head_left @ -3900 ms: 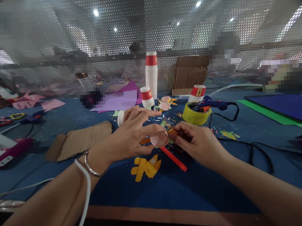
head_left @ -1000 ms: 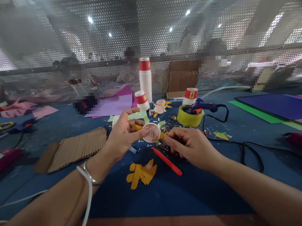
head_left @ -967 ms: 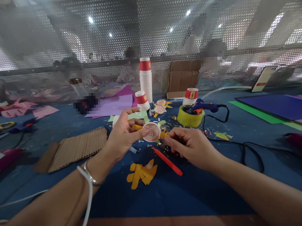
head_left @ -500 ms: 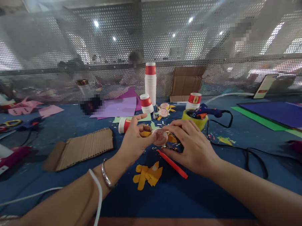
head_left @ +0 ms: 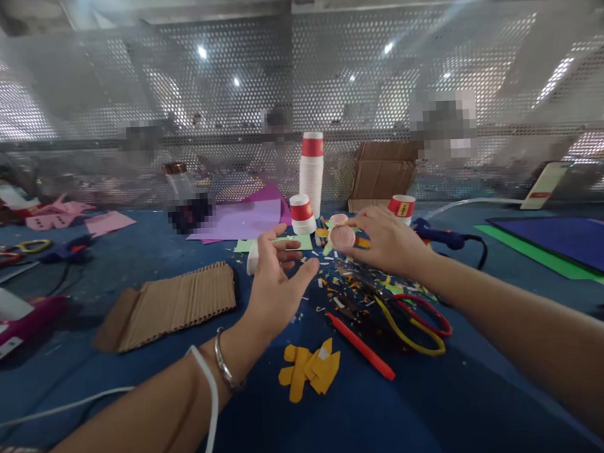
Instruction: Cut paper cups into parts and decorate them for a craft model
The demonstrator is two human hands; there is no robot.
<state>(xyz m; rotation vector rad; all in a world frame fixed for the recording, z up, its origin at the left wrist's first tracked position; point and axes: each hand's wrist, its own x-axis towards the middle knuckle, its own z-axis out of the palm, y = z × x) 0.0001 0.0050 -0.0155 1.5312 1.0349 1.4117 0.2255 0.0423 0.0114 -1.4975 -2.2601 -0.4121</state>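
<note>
My right hand (head_left: 390,243) pinches the edge of a round paper disc (head_left: 342,238) with yellow and green strips around it, close to a similar disc (head_left: 338,219) just behind. To its left, my left hand (head_left: 279,281) is open and holds nothing, its fingers apart above the table. A white paper cup (head_left: 252,258) lies on its side, partly hidden behind those fingers. Below the hands are cut yellow paper pieces (head_left: 309,370), a red pen (head_left: 363,348) and scissors (head_left: 410,322) with yellow and red handles. Small paper scraps (head_left: 337,285) are scattered between the hands.
A tall stack of paper cups (head_left: 310,179) rises at the back beside a shorter cup stack (head_left: 302,214). Corrugated cardboard (head_left: 178,305) lies left. A glue gun (head_left: 438,234) is at right, near coloured sheets (head_left: 557,235). A white cable (head_left: 209,391) crosses my left forearm.
My right hand has carried the disc away from me, toward the other disc. My left hand has let go of it and opened. The scissors and more scraps now show.
</note>
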